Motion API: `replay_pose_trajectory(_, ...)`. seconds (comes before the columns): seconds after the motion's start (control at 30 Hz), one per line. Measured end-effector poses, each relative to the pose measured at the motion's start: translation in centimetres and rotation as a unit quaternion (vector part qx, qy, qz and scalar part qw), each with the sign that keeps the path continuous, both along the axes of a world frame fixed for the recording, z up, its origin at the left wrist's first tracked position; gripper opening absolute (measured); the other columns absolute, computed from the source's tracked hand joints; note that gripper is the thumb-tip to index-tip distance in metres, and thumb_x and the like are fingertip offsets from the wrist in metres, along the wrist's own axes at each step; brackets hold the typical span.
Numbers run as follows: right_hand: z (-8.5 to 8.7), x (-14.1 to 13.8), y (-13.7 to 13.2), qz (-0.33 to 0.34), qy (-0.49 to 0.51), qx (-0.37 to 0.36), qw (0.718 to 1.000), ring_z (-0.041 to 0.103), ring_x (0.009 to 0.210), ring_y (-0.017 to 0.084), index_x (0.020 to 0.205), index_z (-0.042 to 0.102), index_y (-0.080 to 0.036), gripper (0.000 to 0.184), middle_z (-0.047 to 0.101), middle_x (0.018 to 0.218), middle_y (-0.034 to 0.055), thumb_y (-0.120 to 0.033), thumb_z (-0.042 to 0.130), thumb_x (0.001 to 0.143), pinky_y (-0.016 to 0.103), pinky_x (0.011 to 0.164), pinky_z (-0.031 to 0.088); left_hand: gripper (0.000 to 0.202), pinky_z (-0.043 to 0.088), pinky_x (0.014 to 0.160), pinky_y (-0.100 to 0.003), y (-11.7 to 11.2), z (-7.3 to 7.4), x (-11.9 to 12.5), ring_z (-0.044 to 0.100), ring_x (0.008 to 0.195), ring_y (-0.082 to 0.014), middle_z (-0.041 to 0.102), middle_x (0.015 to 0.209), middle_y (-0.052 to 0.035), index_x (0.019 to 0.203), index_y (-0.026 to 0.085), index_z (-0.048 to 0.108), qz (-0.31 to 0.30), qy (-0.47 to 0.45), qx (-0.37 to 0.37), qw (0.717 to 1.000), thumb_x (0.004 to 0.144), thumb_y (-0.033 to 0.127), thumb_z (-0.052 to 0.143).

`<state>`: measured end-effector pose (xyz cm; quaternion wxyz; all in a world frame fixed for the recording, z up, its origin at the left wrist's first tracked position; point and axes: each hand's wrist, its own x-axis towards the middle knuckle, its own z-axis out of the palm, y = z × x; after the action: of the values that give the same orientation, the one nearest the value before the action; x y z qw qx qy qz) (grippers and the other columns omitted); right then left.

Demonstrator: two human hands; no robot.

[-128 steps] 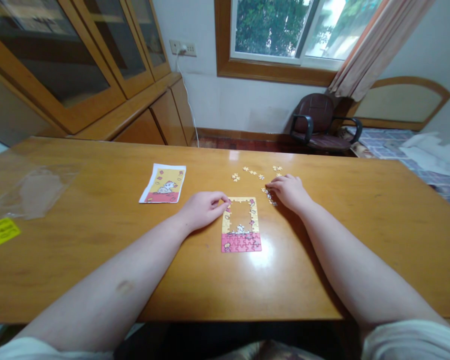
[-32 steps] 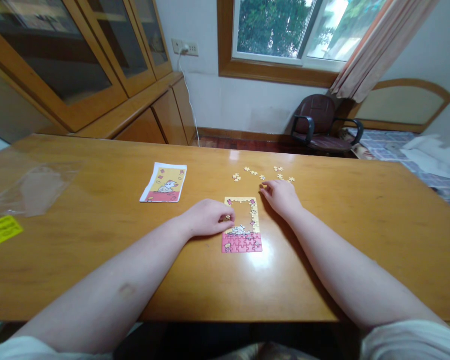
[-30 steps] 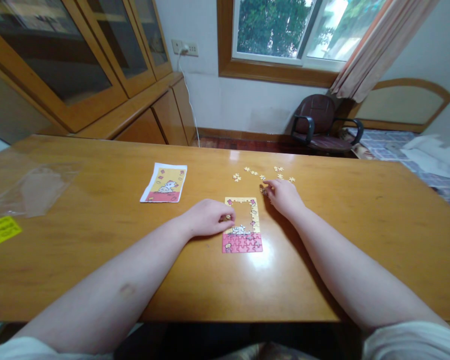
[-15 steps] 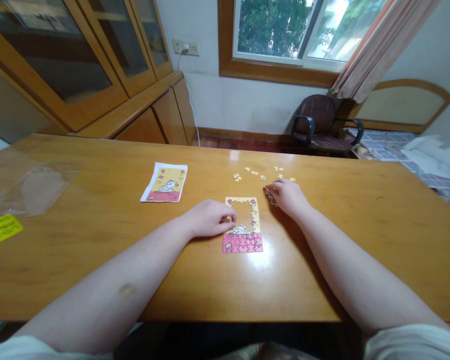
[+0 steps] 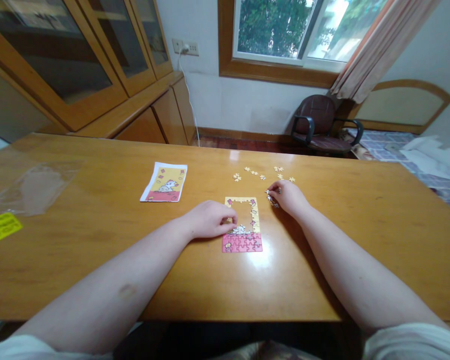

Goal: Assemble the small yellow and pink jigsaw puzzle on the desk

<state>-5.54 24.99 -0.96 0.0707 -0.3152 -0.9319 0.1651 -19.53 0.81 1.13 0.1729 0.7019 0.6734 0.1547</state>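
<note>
A partly assembled jigsaw puzzle (image 5: 242, 243) lies on the table, pink along the bottom with a yellow border around an open middle. My left hand (image 5: 213, 220) rests at its left side, fingers curled over the edge and covering part of the border. White pieces show at the lower part of the gap. To the right of the puzzle, my right hand (image 5: 288, 196) pinches a small puzzle piece (image 5: 267, 192) at its fingertips. Beneath those fingers lie more whitish pieces (image 5: 273, 202), partly hidden by the hand.
Several loose yellow pieces (image 5: 254, 173) are scattered beyond the puzzle. A printed picture card (image 5: 165, 185) with a white animal lies to the left. Farther left are a clear plastic bag (image 5: 41, 187) and a yellow label (image 5: 2, 229). A chair (image 5: 318, 122) stands past the table (image 5: 195, 290).
My right hand has shifted slightly right and down, and a piece now shows at its fingertips. My left hand stays at the puzzle's left edge, its fingers slightly moved.
</note>
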Motion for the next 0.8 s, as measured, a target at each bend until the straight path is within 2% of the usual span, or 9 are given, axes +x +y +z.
replay_pose_trajectory(0.1, 0.6, 0.3, -0.5, -0.017, 0.026, -0.013, 0.999, 0.063, 0.081, 0.018, 0.089, 0.072, -0.022, 0.012, 0.072, 0.088, 0.0037, -0.026, 0.065, 0.081, 0.027, 0.070, 0.044, 0.018, 0.041, 0.067, -0.025, -0.2, 0.1, 0.4, 0.063, 0.074, -0.0143, 0.072, 0.084, 0.0010, 0.092, 0.026, 0.070, -0.027, 0.021, 0.015, 0.999, 0.087, 0.029, 0.053)
replay_pose_trajectory(0.2, 1.7, 0.9, -1.8, -0.002, 0.038, -0.024, 0.999, 0.063, 0.081, 0.019, 0.093, 0.074, -0.022, 0.017, 0.073, 0.088, 0.0047, -0.027, 0.063, 0.081, 0.027, 0.070, 0.044, 0.019, 0.041, 0.066, -0.028, -0.5, 0.5, 1.3, 0.064, 0.075, -0.0159, 0.073, 0.083, 0.0012, 0.097, 0.030, 0.071, -0.091, 0.042, 0.030, 0.994, 0.086, 0.031, 0.055)
replay_pose_trajectory(0.27, 2.5, 1.3, -3.1, 0.030, 0.024, -0.065, 0.997, 0.064, 0.076, 0.018, 0.086, 0.075, -0.022, 0.014, 0.073, 0.082, 0.0042, -0.028, 0.064, 0.080, 0.027, 0.067, 0.044, 0.019, 0.039, 0.062, -0.028, -0.7, 0.8, 2.0, 0.063, 0.069, -0.0158, 0.072, 0.078, 0.0010, 0.097, 0.031, 0.071, -0.119, 0.054, 0.026, 0.991, 0.086, 0.032, 0.055)
replay_pose_trajectory(0.37, 3.3, 1.7, -5.3, 0.088, -0.012, -0.159, 0.983, 0.063, 0.070, 0.016, 0.078, 0.076, -0.022, 0.009, 0.073, 0.078, 0.0026, -0.024, 0.066, 0.076, 0.025, 0.064, 0.045, 0.021, 0.037, 0.057, -0.028, -0.8, 1.3, 2.6, 0.061, 0.063, -0.0156, 0.071, 0.075, 0.0006, 0.099, 0.032, 0.071, -0.122, 0.074, 0.016, 0.990, 0.087, 0.035, 0.054)
replay_pose_trajectory(0.47, 3.7, 1.9, -7.0, 0.134, -0.031, -0.243, 0.960, 0.064, 0.070, 0.014, 0.077, 0.076, -0.021, 0.010, 0.074, 0.078, 0.0017, -0.020, 0.066, 0.077, 0.024, 0.068, 0.047, 0.023, 0.036, 0.056, -0.028, -0.7, 1.4, 2.7, 0.061, 0.063, -0.0159, 0.072, 0.076, 0.0008, 0.103, 0.034, 0.069, -0.118, 0.094, 0.000, 0.989, 0.087, 0.037, 0.053)
replay_pose_trajectory(0.53, 3.8, 1.8, -7.6, 0.152, -0.047, -0.271, 0.949, 0.065, 0.069, 0.014, 0.079, 0.076, -0.021, 0.012, 0.075, 0.078, 0.0014, -0.019, 0.065, 0.077, 0.024, 0.068, 0.047, 0.023, 0.035, 0.056, -0.028, -0.7, 1.4, 2.6, 0.062, 0.064, -0.0159, 0.072, 0.077, 0.0011, 0.104, 0.035, 0.069, -0.115, 0.101, -0.011, 0.988, 0.087, 0.037, 0.053)
replay_pose_trajectory(0.8, 3.7, 1.6, -8.3, 0.171, -0.094, -0.230, 0.954, 0.064, 0.065, 0.013, 0.081, 0.077, -0.022, 0.016, 0.075, 0.075, -0.0004, -0.017, 0.064, 0.075, 0.022, 0.061, 0.044, 0.025, 0.036, 0.056, -0.028, -0.7, 1.0, 2.3, 0.064, 0.067, -0.0162, 0.073, 0.081, 0.0018, 0.108, 0.038, 0.068, -0.107, 0.085, -0.014, 0.991, 0.086, 0.037, 0.056)
